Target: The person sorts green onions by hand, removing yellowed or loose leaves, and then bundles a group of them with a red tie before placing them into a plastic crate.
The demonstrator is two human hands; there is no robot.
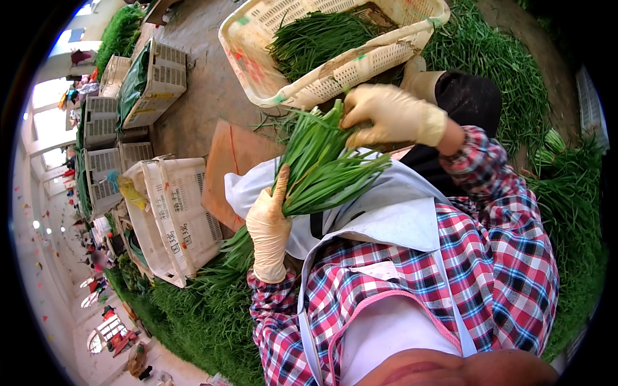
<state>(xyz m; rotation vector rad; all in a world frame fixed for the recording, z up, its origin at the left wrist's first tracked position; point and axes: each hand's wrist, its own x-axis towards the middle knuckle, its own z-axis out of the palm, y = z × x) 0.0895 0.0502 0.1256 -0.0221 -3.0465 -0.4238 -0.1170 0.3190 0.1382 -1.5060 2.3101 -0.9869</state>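
A bunch of garlic chives (322, 161) lies across my lap, its long green leaves fanned out and its pale cut ends pointing away from me. My left hand (268, 228), in a cream glove, is wrapped round the bunch from the left, with the thumb on top. At the far end of the bunch is my right hand (393, 116), gloved too and slightly blurred. Its fingers are curled in beside the stems; whatever they pinch is hidden. Beneath the bunch is a pale apron (393, 222).
Ahead stands a cream plastic crate (283, 96) with chives (322, 38) inside. Another white crate (187, 212) is at left beside a brown board (228, 170). Loose chives (496, 77) heap at right and more (193, 315) at lower left. Stacked crates (154, 83) stand farther left.
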